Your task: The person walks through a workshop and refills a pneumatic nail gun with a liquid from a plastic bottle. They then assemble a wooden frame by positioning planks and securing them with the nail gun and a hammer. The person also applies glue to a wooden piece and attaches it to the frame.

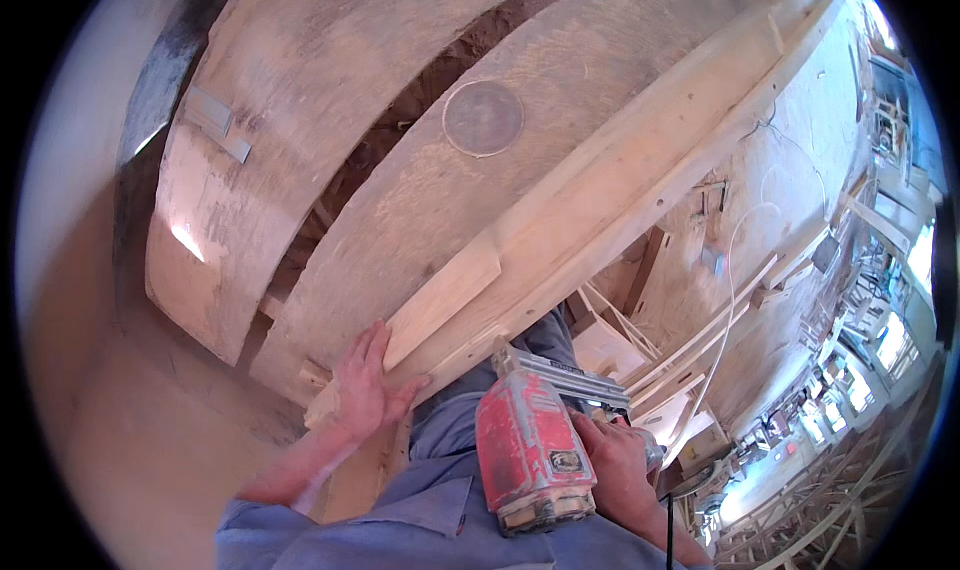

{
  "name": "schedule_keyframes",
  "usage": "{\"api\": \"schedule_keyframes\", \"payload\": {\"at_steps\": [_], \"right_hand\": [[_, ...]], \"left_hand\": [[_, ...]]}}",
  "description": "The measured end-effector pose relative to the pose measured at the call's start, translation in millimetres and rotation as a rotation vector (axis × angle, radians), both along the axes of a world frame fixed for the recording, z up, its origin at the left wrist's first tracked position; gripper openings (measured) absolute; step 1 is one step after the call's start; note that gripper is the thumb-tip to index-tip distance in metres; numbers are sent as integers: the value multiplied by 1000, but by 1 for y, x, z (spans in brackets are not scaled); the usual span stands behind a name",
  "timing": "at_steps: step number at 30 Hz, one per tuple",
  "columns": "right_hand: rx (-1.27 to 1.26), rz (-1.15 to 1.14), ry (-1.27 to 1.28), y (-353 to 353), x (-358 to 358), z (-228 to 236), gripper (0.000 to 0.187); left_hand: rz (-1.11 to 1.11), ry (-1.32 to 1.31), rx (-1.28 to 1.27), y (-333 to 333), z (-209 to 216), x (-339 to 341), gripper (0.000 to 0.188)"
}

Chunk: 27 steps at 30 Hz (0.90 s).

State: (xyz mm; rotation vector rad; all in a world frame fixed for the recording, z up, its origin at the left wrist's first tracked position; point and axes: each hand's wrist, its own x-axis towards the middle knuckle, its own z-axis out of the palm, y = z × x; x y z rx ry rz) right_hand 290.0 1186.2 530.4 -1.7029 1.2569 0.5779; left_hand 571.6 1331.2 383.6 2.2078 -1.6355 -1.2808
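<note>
Clearly, from the head view, the left hand (368,390) presses flat, fingers spread, on the short wood strip (440,308) atop the long beam (640,170). The right hand (622,462) grips the red nail gun (528,448), nose at the beam's edge; keeping fingers clear of the nose seems wise. A small label (566,461) sits on the gun's body.

Timber beam (600,200) blocks ahead, nail gun (530,450) crowding lower gap

My left hand (365,385) is lying flat on the long pale timber plank (620,180), while my right hand (620,460) is gripping the red nail gun (530,450) just right of it, below the plank's edge.
</note>
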Motion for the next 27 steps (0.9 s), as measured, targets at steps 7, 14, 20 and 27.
{"api": "schedule_keyframes", "payload": {"at_steps": [7,14,20,27], "right_hand": [[15,-44,-24,-5,-7,-1,31],[36,-126,-46,6,-11,-5,35],[39,-58,-43,4,-13,-1,35],[-35,-8,-61,15,-18,-4,39]], "left_hand": [[372,701,178,-31,-17,32,89],[-74,748,-38,-103,-47,-7,103],[-51,723,94,-114,-34,-17,113],[-25,669,131,-114,-35,-24,114]]}}
